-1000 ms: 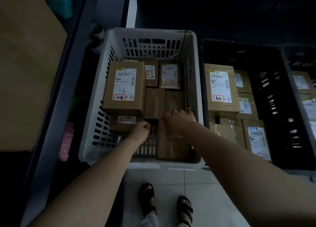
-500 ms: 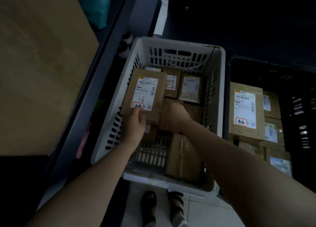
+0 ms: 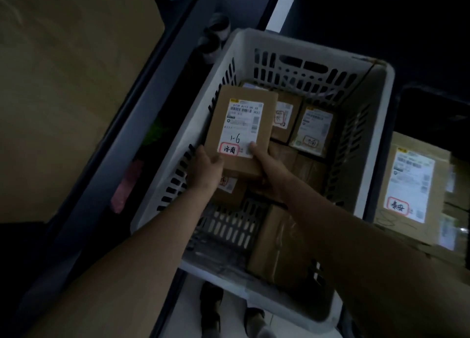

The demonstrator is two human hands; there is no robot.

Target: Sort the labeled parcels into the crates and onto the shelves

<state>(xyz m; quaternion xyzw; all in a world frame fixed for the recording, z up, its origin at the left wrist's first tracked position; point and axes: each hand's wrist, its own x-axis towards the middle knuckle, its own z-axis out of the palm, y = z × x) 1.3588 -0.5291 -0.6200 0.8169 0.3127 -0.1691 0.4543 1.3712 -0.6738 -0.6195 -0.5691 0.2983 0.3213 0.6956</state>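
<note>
A flat, rectangular brown cardboard parcel [image 3: 241, 131] with a smooth white label is held over the slotted white plastic crate [image 3: 305, 48], its near corners gripped by the left hand [image 3: 207, 167] and right hand [image 3: 269, 169], right thumb pressing the label.

Left hand [image 3: 206, 166] partly covers the lower parcel [image 3: 230, 194].

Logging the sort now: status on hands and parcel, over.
Left hand and right hand both grip brown cardboard parcel marked 1-6 in white slotted plastic crate. Nothing blocking.
</note>
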